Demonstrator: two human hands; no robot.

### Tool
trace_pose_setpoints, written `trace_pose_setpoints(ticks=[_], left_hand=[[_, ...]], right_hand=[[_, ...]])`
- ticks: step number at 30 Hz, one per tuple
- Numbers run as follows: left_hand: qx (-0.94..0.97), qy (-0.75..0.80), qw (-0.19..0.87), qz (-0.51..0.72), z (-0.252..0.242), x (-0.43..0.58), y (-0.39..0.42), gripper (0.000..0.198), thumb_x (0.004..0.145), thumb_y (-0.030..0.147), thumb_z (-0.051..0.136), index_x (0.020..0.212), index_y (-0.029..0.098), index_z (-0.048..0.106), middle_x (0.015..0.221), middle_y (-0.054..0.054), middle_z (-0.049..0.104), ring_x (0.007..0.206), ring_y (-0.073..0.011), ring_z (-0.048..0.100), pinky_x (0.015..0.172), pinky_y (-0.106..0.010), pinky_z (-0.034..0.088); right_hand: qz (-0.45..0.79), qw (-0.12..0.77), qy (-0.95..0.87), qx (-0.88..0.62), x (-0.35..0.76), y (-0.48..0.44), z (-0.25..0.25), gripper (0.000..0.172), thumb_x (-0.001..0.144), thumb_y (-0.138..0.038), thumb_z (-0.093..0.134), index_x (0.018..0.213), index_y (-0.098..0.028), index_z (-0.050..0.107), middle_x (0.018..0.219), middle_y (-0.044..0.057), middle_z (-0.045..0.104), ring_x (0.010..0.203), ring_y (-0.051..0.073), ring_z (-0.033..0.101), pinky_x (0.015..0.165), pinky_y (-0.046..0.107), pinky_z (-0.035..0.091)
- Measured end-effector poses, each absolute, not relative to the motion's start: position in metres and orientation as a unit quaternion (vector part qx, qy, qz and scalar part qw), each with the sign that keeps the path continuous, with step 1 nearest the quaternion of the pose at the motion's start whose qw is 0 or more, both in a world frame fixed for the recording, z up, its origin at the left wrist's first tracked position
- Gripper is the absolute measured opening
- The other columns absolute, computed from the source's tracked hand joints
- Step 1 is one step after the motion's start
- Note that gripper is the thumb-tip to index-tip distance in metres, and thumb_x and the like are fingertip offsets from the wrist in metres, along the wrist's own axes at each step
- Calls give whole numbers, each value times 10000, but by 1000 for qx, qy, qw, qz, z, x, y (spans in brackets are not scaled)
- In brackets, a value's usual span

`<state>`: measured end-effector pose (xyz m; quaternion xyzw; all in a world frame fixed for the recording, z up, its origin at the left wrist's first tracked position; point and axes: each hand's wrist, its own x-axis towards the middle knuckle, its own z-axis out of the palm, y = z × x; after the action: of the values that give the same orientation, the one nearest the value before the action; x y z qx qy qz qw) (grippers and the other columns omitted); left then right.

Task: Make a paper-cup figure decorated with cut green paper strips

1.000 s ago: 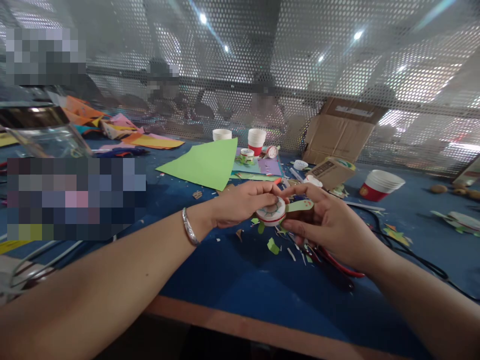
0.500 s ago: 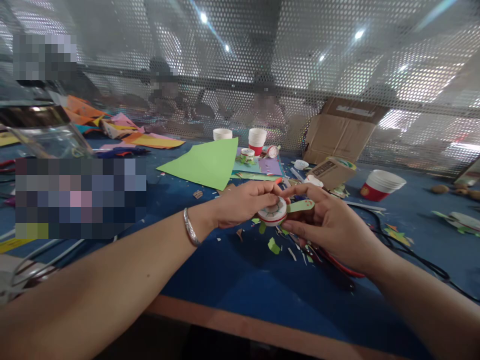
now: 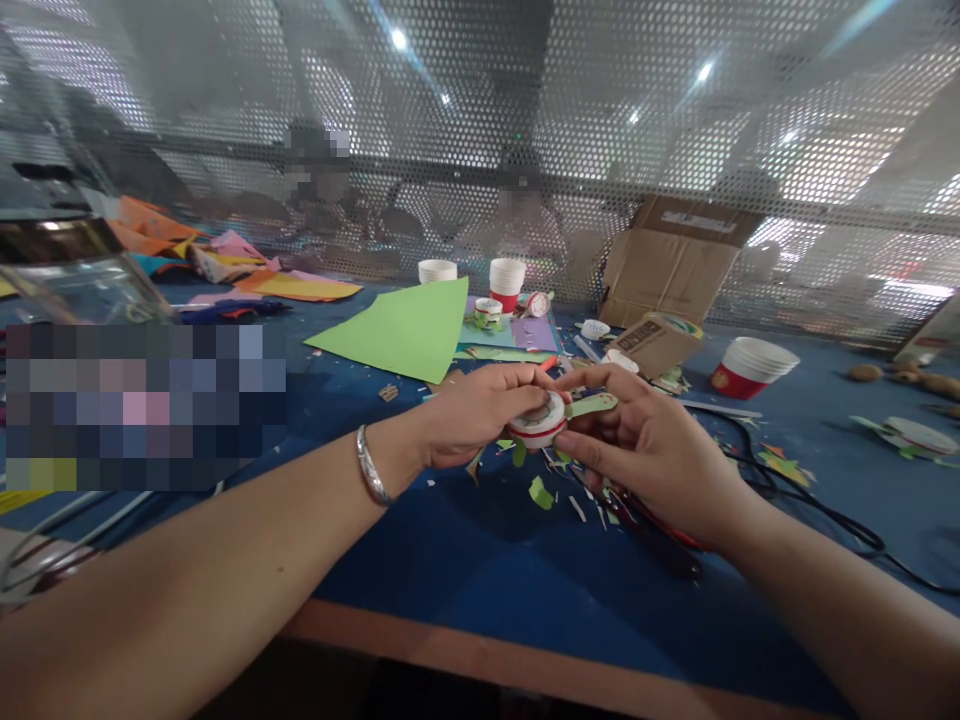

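Position: the small round white paper craft piece with a red band (image 3: 541, 432) is held just above the blue tabletop (image 3: 409, 560), between both hands. The left hand (image 3: 474, 410) is closed on its left side, thumb lying across the top. The right hand (image 3: 651, 445) is pinched lightly at the right edge, thumb against the rim; its remaining fingertips are partly hidden, so their exact contact cannot be told.

Handling, in my judgement: the left thumb should press evenly, since the rim (paper, by its look) could dent. The right fingers would do best to support the pale green spoon-shaped paper strip (image 3: 597, 403) near its root, as pulling its rounded end could crease or loosen it.

Condition: top white with dark drawn lines, partly covered; strip jutting rightward with small reddish marks; a green paper flap (image 3: 519, 455) hanging below.
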<state>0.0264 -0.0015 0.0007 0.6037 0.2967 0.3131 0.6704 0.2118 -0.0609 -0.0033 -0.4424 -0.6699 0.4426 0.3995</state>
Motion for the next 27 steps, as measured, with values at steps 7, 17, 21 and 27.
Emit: trace_pose_setpoints(ticks=[7, 17, 21, 27], left_hand=[[577, 329, 674, 322, 4, 29, -6, 187, 963, 134, 542, 800, 150, 631, 582, 46, 540, 509, -74, 456, 505, -192, 341], [549, 345, 681, 339, -2, 32, -5, 129, 949, 148, 592, 860, 134, 685, 642, 28, 615, 549, -61, 532, 540, -183, 383], [510, 361, 703, 339, -1, 33, -2, 119, 946, 158, 592, 880, 139, 690, 716, -5, 671, 579, -81, 587, 549, -196, 423], [489, 349, 718, 351, 3, 28, 3, 131, 947, 145, 588, 891, 137, 706, 648, 10, 638, 502, -70, 535, 473, -188, 395]], right_hand=[[418, 408, -679, -444, 212, -61, -6, 400, 915, -305, 729, 1250, -252, 516, 827, -16, 652, 681, 133, 632, 541, 229, 551], [430, 418, -669, -438, 212, -59, -10, 419, 930, -316, 720, 1274, -244, 491, 860, -4, 694, 648, 108, 626, 558, 222, 538], [448, 426, -658, -431, 212, -57, -7, 455, 926, -411, 730, 1270, -236, 489, 807, -25, 674, 609, 98, 629, 502, 194, 505], [429, 440, -656, -439, 215, -59, -3, 541, 901, -453, 757, 1312, -245, 473, 804, -31, 684, 571, 118, 662, 446, 199, 485]])
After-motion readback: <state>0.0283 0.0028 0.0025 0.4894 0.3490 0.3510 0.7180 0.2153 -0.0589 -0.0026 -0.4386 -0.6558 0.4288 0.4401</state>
